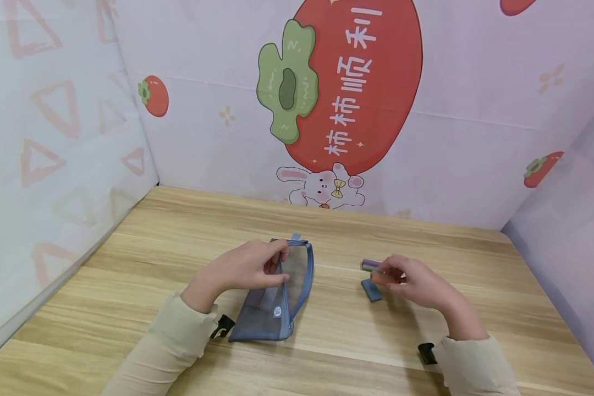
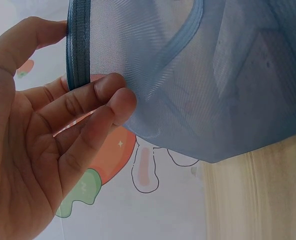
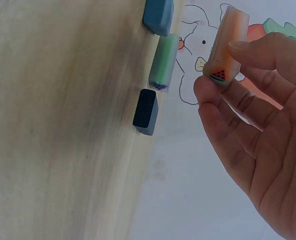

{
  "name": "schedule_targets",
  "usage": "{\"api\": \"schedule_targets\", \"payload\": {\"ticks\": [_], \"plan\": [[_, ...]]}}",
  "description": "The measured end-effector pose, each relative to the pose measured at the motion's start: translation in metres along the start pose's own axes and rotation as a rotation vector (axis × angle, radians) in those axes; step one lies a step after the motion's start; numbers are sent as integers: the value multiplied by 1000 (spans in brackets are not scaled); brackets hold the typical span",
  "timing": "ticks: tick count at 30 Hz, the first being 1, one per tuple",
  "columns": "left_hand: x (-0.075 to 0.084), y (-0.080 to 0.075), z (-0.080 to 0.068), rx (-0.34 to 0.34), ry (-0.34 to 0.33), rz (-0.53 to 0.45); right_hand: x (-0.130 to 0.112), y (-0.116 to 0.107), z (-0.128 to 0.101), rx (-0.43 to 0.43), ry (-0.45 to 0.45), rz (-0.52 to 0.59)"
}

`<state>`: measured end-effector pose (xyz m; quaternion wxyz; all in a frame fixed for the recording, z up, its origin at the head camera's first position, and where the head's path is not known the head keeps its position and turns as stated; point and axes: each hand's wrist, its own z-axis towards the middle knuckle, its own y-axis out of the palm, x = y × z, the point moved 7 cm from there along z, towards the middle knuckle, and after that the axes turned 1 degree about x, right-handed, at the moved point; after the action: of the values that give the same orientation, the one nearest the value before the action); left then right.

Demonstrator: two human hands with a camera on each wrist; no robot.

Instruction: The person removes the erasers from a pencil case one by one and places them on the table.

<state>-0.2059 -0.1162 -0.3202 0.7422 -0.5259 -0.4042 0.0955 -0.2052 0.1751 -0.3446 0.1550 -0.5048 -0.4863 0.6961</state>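
Head view is showing us the wooden table (image 1: 178, 231) spreading under everything, with the printed backdrop (image 1: 475, 110) and its big red persimmon picture (image 1: 376, 82) standing at twelve o'clock behind it. Next in size, the blue mesh pouch (image 1: 272, 308) is lying at about seven o'clock from the table's middle, its zipped edge (image 1: 304, 286) running along its three o'clock side and its top end lifted off the wood. Our left hand (image 1: 242, 269) is pinching that raised end at the pouch's eleven o'clock corner; in the left wrist view the fingers (image 2: 95, 107) are curling onto the mesh while the thumb (image 2: 28, 37) is pressing the blue zipper band (image 2: 79, 45) from the other side. Our right hand (image 1: 416, 283) is sitting at three o'clock from the pouch, well apart from it, and it is gripping a small orange eraser stick (image 3: 228, 45) with a watermelon end face between thumb and forefinger, just above the table. Beside that hand, at its nine o'clock in the head view, three smaller erasers are resting on the wood: a green one with a purple end (image 3: 163, 62), a light blue block (image 3: 159, 16) and a dark navy block (image 3: 146, 111), the green one lying between the two blocks.
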Motion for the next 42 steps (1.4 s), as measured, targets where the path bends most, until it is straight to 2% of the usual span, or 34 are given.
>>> {"api": "schedule_targets", "payload": {"ticks": [13, 27, 42], "plan": [[1, 0, -1, -1, -1, 2, 6, 0, -5, -7, 12, 19], [-1, 1, 3, -5, 15, 2, 21, 5, -7, -53, 78, -7], [0, 1, 2, -15, -2, -4, 26, 10, -4, -110, 110, -29]]}}
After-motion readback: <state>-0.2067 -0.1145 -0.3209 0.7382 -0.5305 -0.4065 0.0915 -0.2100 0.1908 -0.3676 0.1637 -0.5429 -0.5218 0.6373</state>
